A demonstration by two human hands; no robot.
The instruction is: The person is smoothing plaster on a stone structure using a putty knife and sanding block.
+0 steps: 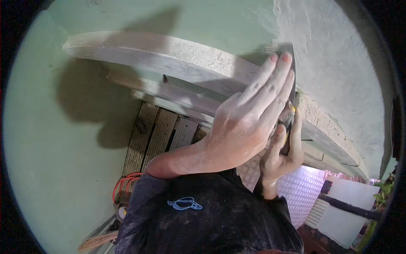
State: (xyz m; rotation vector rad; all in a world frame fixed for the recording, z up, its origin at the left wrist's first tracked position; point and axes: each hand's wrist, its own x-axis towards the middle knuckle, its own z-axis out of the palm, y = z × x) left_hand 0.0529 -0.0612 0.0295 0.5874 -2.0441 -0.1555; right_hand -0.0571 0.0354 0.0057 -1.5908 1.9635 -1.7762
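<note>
My left hand (pixel 244 127), pale with dust, lies with fingers stretched and side by side on a dark, thin-bladed hand tool (pixel 289 47), whose blade is largely hidden under it, near where the green wall (pixel 228 21) meets grey plaster (pixel 334 51). Below and right of it, my right hand (pixel 282 158) has its fingers around the tool's black-and-yellow handle, partly hidden by my left hand. A curved, pale plastered ledge (pixel 152 51) runs behind both hands and carries on to the right.
More pale rails (pixel 177 95) sit below the ledge, over weathered wooden slats (pixel 144 137). A red hose (pixel 120 186) and straw broom (pixel 95 241) are at lower left. A light patterned surface (pixel 302 190), white panel (pixel 347 211) and plants (pixel 385 190) show at lower right.
</note>
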